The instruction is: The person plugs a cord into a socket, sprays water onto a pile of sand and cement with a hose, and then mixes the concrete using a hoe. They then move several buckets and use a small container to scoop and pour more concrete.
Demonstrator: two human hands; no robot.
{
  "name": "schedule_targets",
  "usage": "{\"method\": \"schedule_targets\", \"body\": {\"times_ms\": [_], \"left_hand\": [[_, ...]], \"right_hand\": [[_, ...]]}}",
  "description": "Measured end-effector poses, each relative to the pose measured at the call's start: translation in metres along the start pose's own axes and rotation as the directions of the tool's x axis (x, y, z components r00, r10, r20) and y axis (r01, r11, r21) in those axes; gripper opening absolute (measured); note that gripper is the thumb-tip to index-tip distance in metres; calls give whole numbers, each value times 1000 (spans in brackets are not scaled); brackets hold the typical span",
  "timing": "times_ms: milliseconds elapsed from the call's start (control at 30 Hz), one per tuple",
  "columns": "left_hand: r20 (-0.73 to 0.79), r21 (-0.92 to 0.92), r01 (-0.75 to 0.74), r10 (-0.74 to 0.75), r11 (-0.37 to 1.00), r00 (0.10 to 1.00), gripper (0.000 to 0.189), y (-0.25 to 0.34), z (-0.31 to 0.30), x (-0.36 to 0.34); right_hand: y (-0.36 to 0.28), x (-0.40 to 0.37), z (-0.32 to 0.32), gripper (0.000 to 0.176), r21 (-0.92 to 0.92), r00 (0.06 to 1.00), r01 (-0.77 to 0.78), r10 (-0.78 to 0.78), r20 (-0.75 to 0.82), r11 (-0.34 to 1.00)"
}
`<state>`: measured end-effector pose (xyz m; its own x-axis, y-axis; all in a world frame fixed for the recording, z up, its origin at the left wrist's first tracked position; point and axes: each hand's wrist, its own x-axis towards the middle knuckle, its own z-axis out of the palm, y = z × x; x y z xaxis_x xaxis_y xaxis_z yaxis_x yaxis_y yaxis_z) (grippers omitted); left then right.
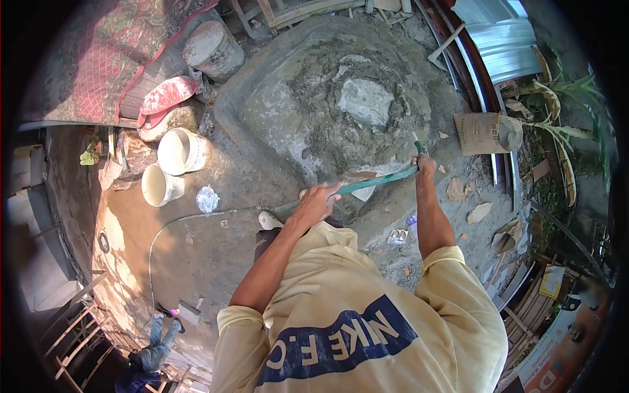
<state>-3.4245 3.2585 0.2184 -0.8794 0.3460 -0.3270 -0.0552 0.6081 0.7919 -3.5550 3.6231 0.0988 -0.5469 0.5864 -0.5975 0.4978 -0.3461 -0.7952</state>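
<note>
A green hose (pixel 380 180) runs across in front of my body. My right hand (pixel 425 165) is closed around it near its open end, which points up and away toward the cement heap. My left hand (pixel 318 204) grips the hose further back, in front of my waist. Just beyond my hands spreads a broad ring of wet grey cement mix (pixel 308 111), with a paler patch (pixel 365 101) in its middle. Beneath the hose lies a pale, flat triangular piece (pixel 363 192), partly hidden. No water can be made out at the hose end.
Two white buckets (pixel 185 152) stand at left, near a red-and-white basin (pixel 168 93) and a crusted drum (pixel 214 51). A torn paper sack (pixel 478 133) lies at right beside metal rails (pixel 488 98). A tool (pixel 447 47) leans there. Another person (pixel 157 350) is at lower left.
</note>
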Motion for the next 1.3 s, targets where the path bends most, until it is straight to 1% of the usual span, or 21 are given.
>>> {"method": "schedule_targets", "body": {"times_ms": [33, 100, 133, 233, 300, 367, 433, 500, 567, 600, 633, 667, 700, 733, 767, 833, 933, 1033, 1100, 1133, 1300], "left_hand": [[-22, 32, -25, 26, 999, 999, 38, 3, 1, 2], [-29, 21, -56, 57, 998, 998, 37, 9, 1, 9], [-38, 11, -82, 82, 997, 996, 37, 12, 1, 13], [-21, 1, -99, 99, 995, 995, 36, 20, -3, 26], [-27, -3, -96, 96, 995, 995, 36, 27, -7, 32], [-35, -5, -90, 89, 996, 995, 35, 30, -7, 38], [-76, -21, -108, 106, 994, 991, 36, 31, -6, 42], [-78, -24, -116, 113, 993, 990, 37, 29, -7, 42], [-79, -27, -126, 124, 992, 989, 37, 22, -4, 41], [-124, 7, -149, 149, 989, 981, 36, 17, -2, 38], [-168, 41, -169, 174, 985, 970, 35, 13, -1, 34], [-168, 42, -170, 175, 984, 970, 35, 16, -6, 30], [-121, 24, -137, 139, 990, 983, 36, 18, -11, 24], [-75, 7, -102, 103, 995, 992, 37, 19, -15, 21], [-77, 7, -102, 102, 995, 992, 37, 19, -17, 20], [50, -33, 1, 1, 999, 999, 37, 18, -20, 18], [3, 11, -19, 19, 1000, 1000, 37, 19, -14, 17], [-23, -10, -42, 42, 999, 999, 36, 20, -9, 27], [-44, -16, -63, 62, 998, 997, 36, 25, -8, 36], [-63, -20, -80, 79, 997, 995, 36, 27, -8, 41], [-104, -32, -98, 95, 995, 990, 37, 35, -14, 63]], "right_hand": [[-5, 1, -3, 15, 2, 1000, 5, -5, -5, 1000], [-16, 3, -6, 17, 24, 998, 62, -62, 18, 998], [-21, 3, -5, 17, 27, 998, 64, -65, 16, 998], [-40, 7, -1, 18, 40, 996, 91, -91, 7, 995], [-49, 12, 4, 17, 72, 987, 158, -158, -5, 985], [-58, 17, 9, 17, 83, 987, 161, -162, 1, 983], [-66, 17, 15, 17, 95, 987, 161, -162, 7, 982], [-72, 13, 21, 18, 62, 981, 196, -195, -15, 979], [-61, 21, 19, 18, 34, 980, 197, -197, -2, 980], [-56, 24, 19, 18, 4, 980, 198, -198, 12, 980], [-52, 22, 19, 18, 6, 980, 199, -199, 11, 980], [-45, 15, 19, 18, 5, 988, 152, -152, -1, 988], [-40, 8, 18, 18, 3, 994, 104, -104, -13, 995], [-32, 7, 16, 18, 2, 994, 104, -104, -12, 995], [-25, 7, 15, 18, -7, 996, 81, -82, -19, 997], [-16, 6, 11, 19, -18, 998, 56, -56, -26, 998], [-13, 9, 12, 18, 0, 999, 24, -24, -24, 1000], [-26, 21, 16, 20, 32, 997, 77, -77, -25, 996], [-44, 24, 23, 21, 9, 986, 165, -165, 38, 986], [-52, 30, 27, 21, 9, 985, 166, -166, 42, 986], [-95, 40, 57, 23, 11, 945, 312, -311, 105, 950]]}}
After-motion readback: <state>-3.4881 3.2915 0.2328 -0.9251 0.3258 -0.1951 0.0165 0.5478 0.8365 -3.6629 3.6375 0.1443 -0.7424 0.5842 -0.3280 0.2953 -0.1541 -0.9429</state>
